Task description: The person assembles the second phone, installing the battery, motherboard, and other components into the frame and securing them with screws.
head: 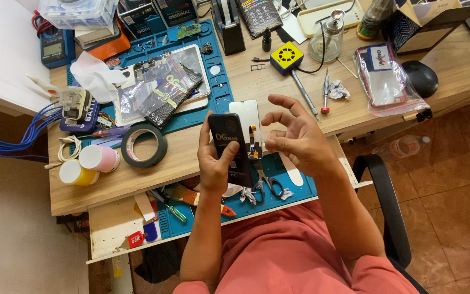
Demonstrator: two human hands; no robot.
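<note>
left hand grips black phone screen panel upright, thumb across its front – panel sits just above blue work mat. right hand empty, fingers spread and curled, just right of panel, not touching. white back cover just behind panel. scissors below panel on mat. black tape roll left of panel.

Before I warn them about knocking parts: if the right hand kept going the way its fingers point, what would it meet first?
Probably the black screen panel in the left hand; the right hand points leftward at it, though depth is unclear.
</note>
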